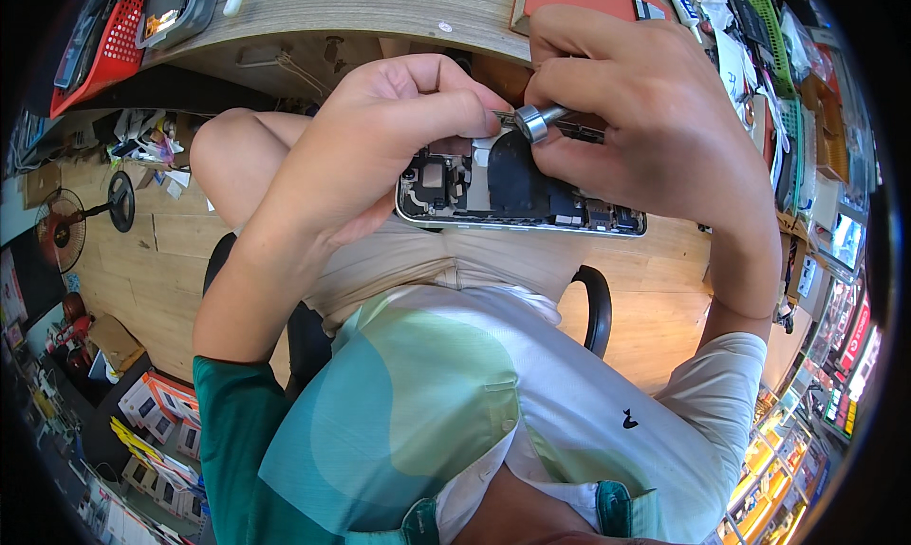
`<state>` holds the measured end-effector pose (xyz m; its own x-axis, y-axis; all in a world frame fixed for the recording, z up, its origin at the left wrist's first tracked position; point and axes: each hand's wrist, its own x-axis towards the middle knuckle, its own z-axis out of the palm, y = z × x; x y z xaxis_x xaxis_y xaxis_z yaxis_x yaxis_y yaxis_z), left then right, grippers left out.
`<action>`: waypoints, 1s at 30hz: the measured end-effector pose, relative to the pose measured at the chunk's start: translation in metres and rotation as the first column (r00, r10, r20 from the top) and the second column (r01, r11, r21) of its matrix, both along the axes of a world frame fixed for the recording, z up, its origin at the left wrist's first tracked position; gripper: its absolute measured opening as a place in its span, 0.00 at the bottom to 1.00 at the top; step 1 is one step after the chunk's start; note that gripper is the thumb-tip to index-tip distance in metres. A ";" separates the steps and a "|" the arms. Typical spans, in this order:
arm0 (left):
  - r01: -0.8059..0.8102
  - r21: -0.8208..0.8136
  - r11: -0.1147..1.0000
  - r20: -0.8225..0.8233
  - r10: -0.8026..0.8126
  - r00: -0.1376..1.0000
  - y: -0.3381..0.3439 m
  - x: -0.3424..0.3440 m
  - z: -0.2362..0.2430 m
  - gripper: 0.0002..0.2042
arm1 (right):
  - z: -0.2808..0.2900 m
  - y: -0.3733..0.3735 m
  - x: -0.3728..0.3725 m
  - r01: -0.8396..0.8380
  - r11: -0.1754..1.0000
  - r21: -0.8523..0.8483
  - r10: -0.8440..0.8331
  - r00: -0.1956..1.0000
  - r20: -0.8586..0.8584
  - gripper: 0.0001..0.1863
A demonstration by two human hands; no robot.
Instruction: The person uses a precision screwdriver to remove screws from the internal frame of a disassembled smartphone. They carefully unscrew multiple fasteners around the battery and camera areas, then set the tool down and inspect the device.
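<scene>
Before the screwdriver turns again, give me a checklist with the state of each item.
1. Opened phone supported: ok, the left hand grips its left end above the lap.
2. Screwdriver held: ok, the right hand pinches it, silver cap toward the camera.
3. Tip seated in a screw: cannot tell, the fingers hide the tip.
4. Phone's insides in view: ok, the dark parts and the metal frame show between the hands.
5. Somewhere to catch a loose screw: not ok, nothing lies under the phone but the lap and the chair.
</scene>
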<state>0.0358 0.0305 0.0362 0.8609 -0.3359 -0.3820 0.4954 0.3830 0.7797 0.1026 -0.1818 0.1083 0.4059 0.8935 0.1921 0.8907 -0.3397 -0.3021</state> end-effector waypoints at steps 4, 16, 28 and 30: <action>0.031 -0.037 0.999 0.007 -0.030 1.000 0.003 0.001 -0.004 0.05 | -0.001 0.000 0.000 -0.003 1.000 0.006 0.003 1.000 0.001 0.14; 0.052 0.039 0.998 0.011 -0.052 0.999 0.002 0.002 -0.002 0.04 | -0.003 -0.003 0.003 0.002 1.000 0.001 -0.002 0.997 -0.078 0.12; 0.055 -0.054 0.997 -0.069 -0.058 0.996 -0.001 -0.001 -0.013 0.05 | -0.014 -0.022 -0.006 0.019 1.000 0.022 -0.017 0.996 -0.091 0.09; 0.050 -0.057 0.997 -0.101 -0.056 0.993 -0.005 -0.003 -0.011 0.06 | -0.018 -0.027 -0.011 0.041 0.999 0.027 -0.038 0.992 -0.119 0.10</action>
